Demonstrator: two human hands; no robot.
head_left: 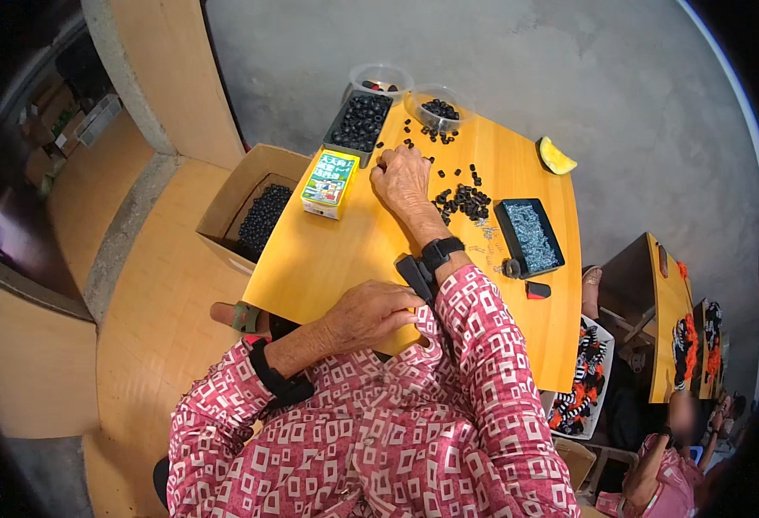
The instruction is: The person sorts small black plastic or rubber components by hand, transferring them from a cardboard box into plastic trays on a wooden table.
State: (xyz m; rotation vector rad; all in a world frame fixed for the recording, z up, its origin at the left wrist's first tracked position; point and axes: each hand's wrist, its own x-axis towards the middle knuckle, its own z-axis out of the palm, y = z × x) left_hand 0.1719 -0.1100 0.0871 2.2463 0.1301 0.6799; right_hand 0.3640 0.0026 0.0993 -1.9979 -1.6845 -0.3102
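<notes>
My right hand (403,180) reaches across the yellow wooden table (306,268), its fingers bent down and closed near scattered black pieces. Whatever its fingertips hold, if anything, is hidden beneath the hand. To its right lies a loose pile of small black bead-like pieces (466,201). My left hand (369,312) is at the table's near edge, beside my right sleeve. Its fingers are closed and pressed together; what they grip cannot be made out. Left of my right hand stands a yellow and green carton (330,184).
A black tray (497,216) holds small silvery pieces. Further back are a tray of black pieces (362,121) and clear bowls (438,107). Yellow rind (557,156) lies at the right edge. A cardboard box (215,226) stands left; another person (655,475) sits lower right.
</notes>
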